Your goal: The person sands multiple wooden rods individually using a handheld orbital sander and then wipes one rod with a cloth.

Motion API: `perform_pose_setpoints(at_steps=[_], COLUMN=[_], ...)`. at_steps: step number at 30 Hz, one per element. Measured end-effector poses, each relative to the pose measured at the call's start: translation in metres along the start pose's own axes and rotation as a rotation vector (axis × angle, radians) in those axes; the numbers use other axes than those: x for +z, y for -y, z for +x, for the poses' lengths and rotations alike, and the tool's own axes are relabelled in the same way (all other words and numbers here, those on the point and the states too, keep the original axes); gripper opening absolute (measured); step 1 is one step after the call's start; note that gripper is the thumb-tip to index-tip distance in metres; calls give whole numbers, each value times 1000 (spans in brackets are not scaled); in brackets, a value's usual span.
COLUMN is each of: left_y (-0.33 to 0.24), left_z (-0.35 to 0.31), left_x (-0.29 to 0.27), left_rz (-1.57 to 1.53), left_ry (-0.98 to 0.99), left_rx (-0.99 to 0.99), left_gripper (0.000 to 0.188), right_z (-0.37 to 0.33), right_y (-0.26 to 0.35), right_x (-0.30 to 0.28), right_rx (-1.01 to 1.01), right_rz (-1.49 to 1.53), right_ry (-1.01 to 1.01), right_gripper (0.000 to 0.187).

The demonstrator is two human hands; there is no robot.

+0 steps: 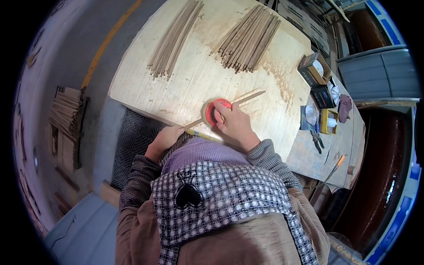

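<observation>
A thin wooden strip (252, 97) lies slantwise near the front edge of the pale work table, its far end pointing up to the right. My left hand (167, 138) is closed on the strip's near end at the table edge. In my right hand (236, 126) is what looks like a roll of tape (206, 113), tan-rimmed with a red face. Fingers of that hand reach into the roll's middle, and it sits over the strip. The hand and roll hide the strip's middle, so I cannot tell exactly how they touch.
Two bundles of wooden strips, left (176, 39) and right (251, 37), lie on the far table (137, 79). Sawdust is scattered nearby. At right are open boxes (311, 70), pliers (316, 141) and an orange-handled tool (340, 161). More strips (66, 112) are stacked at left.
</observation>
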State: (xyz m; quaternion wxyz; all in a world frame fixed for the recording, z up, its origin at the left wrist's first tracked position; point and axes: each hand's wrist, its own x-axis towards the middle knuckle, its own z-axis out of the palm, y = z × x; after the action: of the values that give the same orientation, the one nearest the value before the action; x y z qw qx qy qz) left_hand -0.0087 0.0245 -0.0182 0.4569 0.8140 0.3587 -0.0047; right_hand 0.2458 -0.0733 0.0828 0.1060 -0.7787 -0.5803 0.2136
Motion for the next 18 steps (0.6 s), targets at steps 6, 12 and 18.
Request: perform_pose_setpoints(at_steps=[6, 12, 18], left_y=[9, -21, -12], left_z=[2, -13, -6], left_x=[-2, 5, 14], left_rz=[-209, 243, 384], left_ry=[183, -119, -121], left_rx=[-201, -70, -63], left_gripper=[35, 32, 34], right_z=[25, 31, 0], right_y=[-75, -64, 30], right_x=[-20, -29, 14], right_rx=[293, 260, -161], right_rz=[-30, -54, 38], right_ry=[-245, -187, -49], right_gripper=[69, 66, 51])
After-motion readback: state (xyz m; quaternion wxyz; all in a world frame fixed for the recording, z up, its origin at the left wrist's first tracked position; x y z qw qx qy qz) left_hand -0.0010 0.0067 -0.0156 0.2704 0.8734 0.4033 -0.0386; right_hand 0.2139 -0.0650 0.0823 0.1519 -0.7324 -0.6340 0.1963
